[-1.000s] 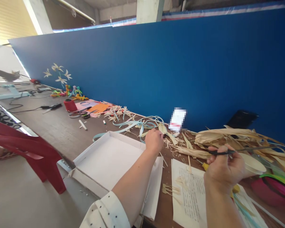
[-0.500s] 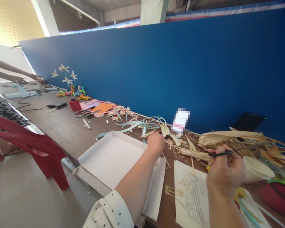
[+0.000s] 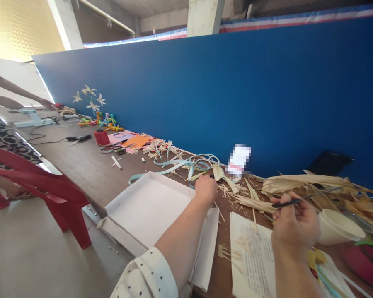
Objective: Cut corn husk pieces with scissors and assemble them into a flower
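My left hand (image 3: 206, 190) reaches across the white box (image 3: 161, 207) to the scraps behind it, fingers curled down. A small dark thing shows at its fingertips; what it grips is hidden. Beside it lie pale blue ribbon (image 3: 170, 167) and dried corn husk strips (image 3: 219, 171). My right hand (image 3: 295, 223) is closed around the black handle of a thin tool (image 3: 286, 203); its slim metal shaft points right, and its exact kind is unclear. Behind that hand lies a bundle of dried husks (image 3: 286, 184). Close by are a printed sheet (image 3: 251, 256) with small husk cutouts and white paper cups (image 3: 340, 227).
A blue partition (image 3: 205, 95) runs behind the table. A lit phone (image 3: 238, 160) leans there. Leftward are scissors (image 3: 121, 150), a red thread cone (image 3: 101, 137) and orange paper (image 3: 135, 141). A red chair (image 3: 49, 186) stands at left; another person's hand (image 3: 46, 103) reaches in beyond.
The view has shifted slightly, so everything sits a little further right. Both my hands keep nearly the same pose. At far left, the other person's hand has drawn back from the husk pile.
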Tool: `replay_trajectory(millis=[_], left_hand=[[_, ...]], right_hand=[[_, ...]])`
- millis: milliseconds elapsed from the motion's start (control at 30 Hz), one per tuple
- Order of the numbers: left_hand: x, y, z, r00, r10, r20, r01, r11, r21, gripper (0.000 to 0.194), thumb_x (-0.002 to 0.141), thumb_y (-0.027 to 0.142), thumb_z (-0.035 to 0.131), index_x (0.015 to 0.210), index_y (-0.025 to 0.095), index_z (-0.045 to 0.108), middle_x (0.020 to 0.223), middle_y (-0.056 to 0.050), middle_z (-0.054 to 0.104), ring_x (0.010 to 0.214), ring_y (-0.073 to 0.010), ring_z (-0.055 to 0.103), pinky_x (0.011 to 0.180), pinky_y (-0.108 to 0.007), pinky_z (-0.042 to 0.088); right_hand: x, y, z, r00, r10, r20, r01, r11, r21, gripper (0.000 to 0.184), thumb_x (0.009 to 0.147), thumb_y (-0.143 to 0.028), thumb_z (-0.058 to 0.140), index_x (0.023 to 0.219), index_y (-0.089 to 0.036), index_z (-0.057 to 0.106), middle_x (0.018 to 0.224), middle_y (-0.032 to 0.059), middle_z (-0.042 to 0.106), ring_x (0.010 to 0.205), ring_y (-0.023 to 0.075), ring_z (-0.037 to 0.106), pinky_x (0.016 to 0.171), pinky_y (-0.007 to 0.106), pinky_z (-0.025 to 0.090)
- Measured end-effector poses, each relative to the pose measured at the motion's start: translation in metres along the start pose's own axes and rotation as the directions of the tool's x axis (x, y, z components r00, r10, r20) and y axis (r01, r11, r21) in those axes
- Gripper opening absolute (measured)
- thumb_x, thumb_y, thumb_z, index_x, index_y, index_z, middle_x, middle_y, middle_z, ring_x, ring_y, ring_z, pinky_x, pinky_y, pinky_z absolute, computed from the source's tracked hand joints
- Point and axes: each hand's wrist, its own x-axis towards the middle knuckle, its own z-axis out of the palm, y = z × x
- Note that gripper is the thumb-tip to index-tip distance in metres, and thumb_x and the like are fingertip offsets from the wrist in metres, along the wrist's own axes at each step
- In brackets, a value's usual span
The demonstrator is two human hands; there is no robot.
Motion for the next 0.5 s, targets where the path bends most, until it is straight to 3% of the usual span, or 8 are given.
replay_trajectory(millis=[233,367,500], left_hand=[[0.0021,-0.0017,0.0038,0.99,-0.053,0.131,0.053,0.999,0.002,0.024,0.073,0.025,0.057,0.092,0.017,0.069,0.107,-0.013,0.06,0.102,-0.0268,0.053,0.084,-0.034,0.043],[0.0037,-0.0013,0.0049,0.992,-0.066,0.104,0.07,0.997,-0.04,0.021,0.073,0.021,0.056,0.088,0.016,0.07,0.105,-0.015,0.062,0.103,-0.0276,0.054,0.083,-0.034,0.044],[0.0055,-0.0011,0.0029,0.987,-0.115,0.108,0.144,0.935,-0.323,0.015,0.072,0.025,0.058,0.078,0.019,0.071,0.087,-0.009,0.067,0.084,-0.0211,0.059,0.074,-0.029,0.044]], right_hand=[[-0.0006,0.0007,-0.0006,1.0,0.003,-0.003,-0.003,1.0,-0.017,0.032,0.072,-0.03,0.071,0.099,-0.016,0.062,0.065,0.0011,0.066,0.041,0.0082,0.046,0.034,0.019,0.031],[-0.0005,0.0022,-0.0006,1.0,0.002,0.003,-0.002,1.0,-0.01,0.034,0.071,-0.032,0.072,0.098,-0.016,0.061,0.066,0.0015,0.066,0.04,0.008,0.044,0.034,0.02,0.03],[-0.0005,0.0026,-0.0006,1.0,0.0,0.004,0.0,1.0,-0.03,0.032,0.072,-0.032,0.071,0.098,-0.017,0.061,0.067,0.0015,0.066,0.04,0.0078,0.044,0.034,0.02,0.03]])
